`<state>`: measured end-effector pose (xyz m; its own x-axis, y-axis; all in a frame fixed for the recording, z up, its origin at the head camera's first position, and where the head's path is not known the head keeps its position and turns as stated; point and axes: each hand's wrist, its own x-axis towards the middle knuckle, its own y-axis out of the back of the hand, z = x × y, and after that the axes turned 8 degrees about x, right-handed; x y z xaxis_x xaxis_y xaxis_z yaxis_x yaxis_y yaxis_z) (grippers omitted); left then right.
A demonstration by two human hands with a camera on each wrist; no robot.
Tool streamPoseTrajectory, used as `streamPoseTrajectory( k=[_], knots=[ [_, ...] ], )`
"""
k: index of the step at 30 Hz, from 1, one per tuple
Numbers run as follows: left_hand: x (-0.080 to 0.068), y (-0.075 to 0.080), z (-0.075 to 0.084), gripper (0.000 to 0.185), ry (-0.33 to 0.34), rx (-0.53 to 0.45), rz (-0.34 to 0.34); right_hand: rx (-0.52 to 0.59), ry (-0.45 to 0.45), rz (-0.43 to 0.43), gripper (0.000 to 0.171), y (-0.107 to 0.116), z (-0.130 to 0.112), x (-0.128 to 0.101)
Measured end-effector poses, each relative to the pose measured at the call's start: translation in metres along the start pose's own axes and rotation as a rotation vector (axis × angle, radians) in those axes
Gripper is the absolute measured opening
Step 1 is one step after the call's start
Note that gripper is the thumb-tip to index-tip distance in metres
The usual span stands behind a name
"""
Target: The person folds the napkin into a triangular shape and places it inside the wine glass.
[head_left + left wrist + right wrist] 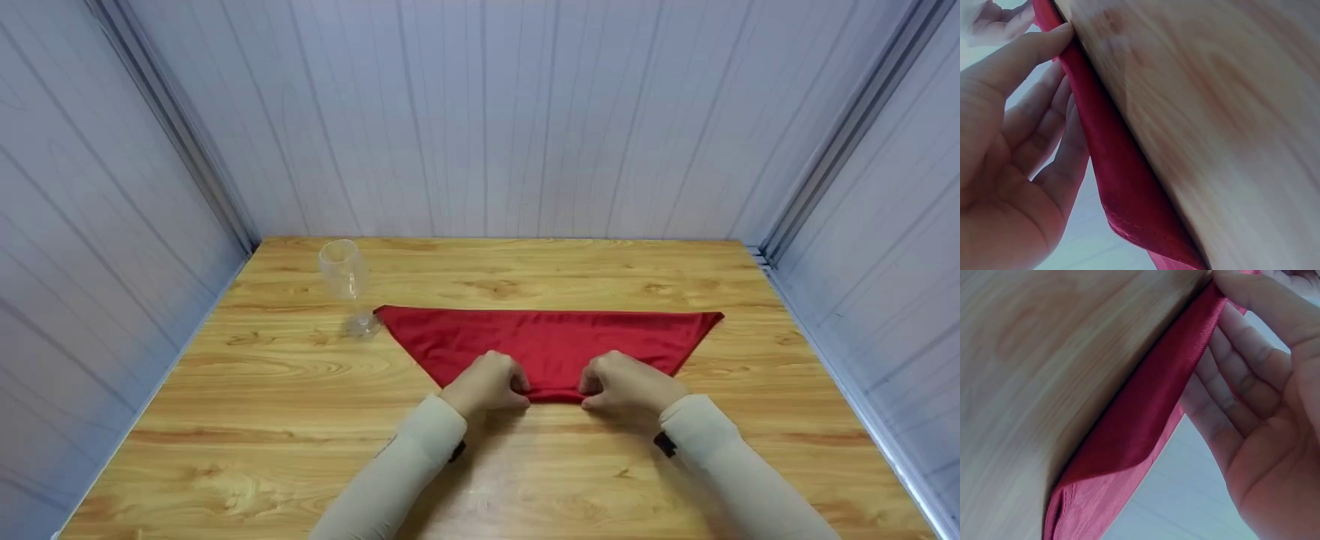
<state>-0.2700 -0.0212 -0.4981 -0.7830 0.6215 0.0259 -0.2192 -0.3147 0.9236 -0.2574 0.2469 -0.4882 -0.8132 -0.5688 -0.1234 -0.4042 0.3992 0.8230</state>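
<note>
red satin cloth folded into a triangle [551, 341] lies mid-table, just right of the clear stemmed glass [343, 279] | left hand [486, 384] and right hand [628, 384] both pinch its near point | risk: slippery fabric slides, fold skews; far-left corner nudges glass

wine glass [343, 279]: clear, upright, far-left | table [300, 420]: wood | walls: pale panels

Both forearms in pale sleeves, reaching forward and angled inward. Left hand [487, 381] and right hand [628, 384] knuckles-up, close side by side but apart. Fingers [1044, 129] curled under with thumbs opposed, pinching a red cloth [551, 341] edge.
</note>
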Motion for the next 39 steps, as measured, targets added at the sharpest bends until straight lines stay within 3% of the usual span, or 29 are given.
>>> streamPoseTrajectory(
  k=[4, 8, 19, 32, 36, 39],
  knots=[
    [0.001, 0.0, -0.001, 0.008, -0.005, 0.019, 0.005, -0.017, 0.017, 0.003, 0.001, 0.0, 0.0, 0.002],
    [0.002, 0.0, -0.001, 0.006, -0.001, 0.026, -0.001, -0.012, 0.021, 0.002, 0.008, 0.0, 0.003, 0.003],
    [0.002, 0.001, -0.003, 0.006, 0.015, 0.027, -0.004, -0.021, 0.085, -0.069, 0.014, 0.004, 0.009, 0.015],
    [0.001, 0.0, -0.004, 0.006, 0.023, -0.004, 0.012, -0.027, 0.082, -0.122, 0.023, 0.0, 0.017, 0.029],
    [0.001, 0.0, -0.004, 0.006, 0.022, 0.003, 0.026, -0.002, 0.115, -0.099, 0.02, -0.001, 0.02, 0.025],
    [0.001, -0.001, -0.005, 0.006, 0.029, 0.002, 0.032, 0.077, 0.087, -0.092, 0.016, -0.001, 0.022, 0.021]
  ],
)
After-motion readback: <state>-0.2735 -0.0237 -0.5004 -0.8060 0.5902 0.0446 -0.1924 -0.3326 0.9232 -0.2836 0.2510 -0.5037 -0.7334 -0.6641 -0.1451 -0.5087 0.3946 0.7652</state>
